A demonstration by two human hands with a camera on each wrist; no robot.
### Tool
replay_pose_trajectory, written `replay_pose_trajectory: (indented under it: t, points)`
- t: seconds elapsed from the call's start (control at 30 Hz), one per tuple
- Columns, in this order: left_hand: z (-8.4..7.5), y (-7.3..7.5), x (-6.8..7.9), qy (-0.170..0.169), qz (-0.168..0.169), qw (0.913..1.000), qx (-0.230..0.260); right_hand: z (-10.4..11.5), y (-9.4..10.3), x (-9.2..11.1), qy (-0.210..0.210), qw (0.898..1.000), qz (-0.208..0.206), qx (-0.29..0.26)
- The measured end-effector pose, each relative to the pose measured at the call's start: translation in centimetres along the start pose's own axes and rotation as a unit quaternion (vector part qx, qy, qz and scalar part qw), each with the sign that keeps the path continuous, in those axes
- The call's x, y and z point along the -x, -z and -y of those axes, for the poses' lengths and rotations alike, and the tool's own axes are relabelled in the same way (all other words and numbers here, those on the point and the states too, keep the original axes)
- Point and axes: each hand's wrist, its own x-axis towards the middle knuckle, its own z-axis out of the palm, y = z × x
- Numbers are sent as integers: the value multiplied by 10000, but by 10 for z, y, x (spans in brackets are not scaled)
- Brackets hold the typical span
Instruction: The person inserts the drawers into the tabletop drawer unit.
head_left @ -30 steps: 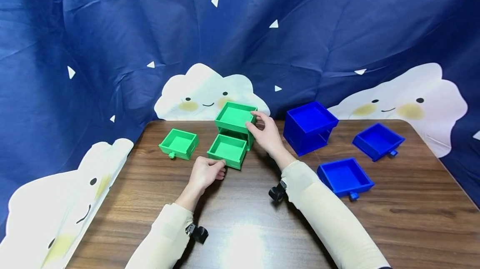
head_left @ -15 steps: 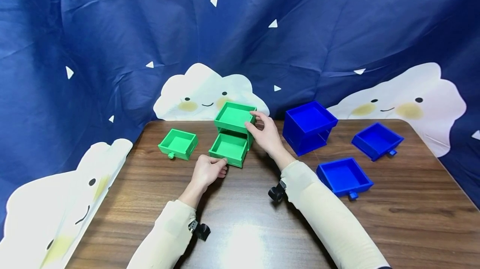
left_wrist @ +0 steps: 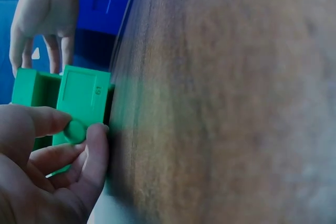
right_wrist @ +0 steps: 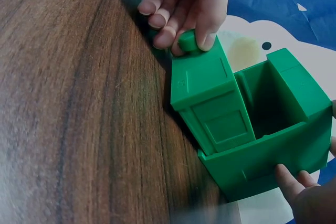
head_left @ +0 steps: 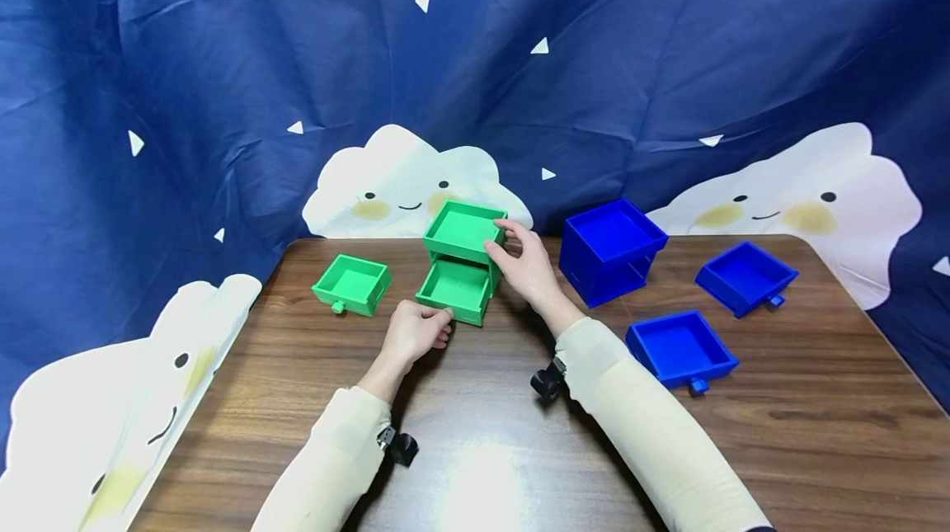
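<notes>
A green mini drawer cabinet (head_left: 463, 228) with a tray-like top stands near the table's back edge. Its lower bay takes a green drawer (head_left: 454, 286), which is partway in and sticks out toward me. My left hand (head_left: 412, 334) pinches the drawer's round knob (right_wrist: 187, 41) between thumb and fingers, as both wrist views show. My right hand (head_left: 529, 266) holds the cabinet by its right side, thumb and fingers at the top section's wall and rim. Above the drawer, the upper bay (right_wrist: 268, 95) is an open gap. A second green drawer (head_left: 352, 284) lies left of the cabinet.
To the right, a blue cabinet (head_left: 614, 253) with open bays stands on the wooden table (head_left: 475, 433). Two blue drawers with knobs lie beyond it: one drawer (head_left: 748, 278) farther back, the other drawer (head_left: 683, 349) beside my right sleeve. A dark blue cloud-print curtain (head_left: 475, 62) hangs behind.
My left hand has pushed the green drawer farther back into the cabinet's lower bay. My right hand has kept its hold on the cabinet, which stays in place.
</notes>
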Motion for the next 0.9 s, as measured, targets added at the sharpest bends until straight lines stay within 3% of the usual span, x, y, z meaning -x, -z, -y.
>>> replay_pose_trajectory:
  t: [0.3,0.9]
  points:
    - [-2,2,-5,-121,71,9993,-339,-1,-1,1,-55,10000,-12,-14]
    - [-5,0,-17,-334,157,9978,-555,-1,-2,1,24,10000,-70,-14]
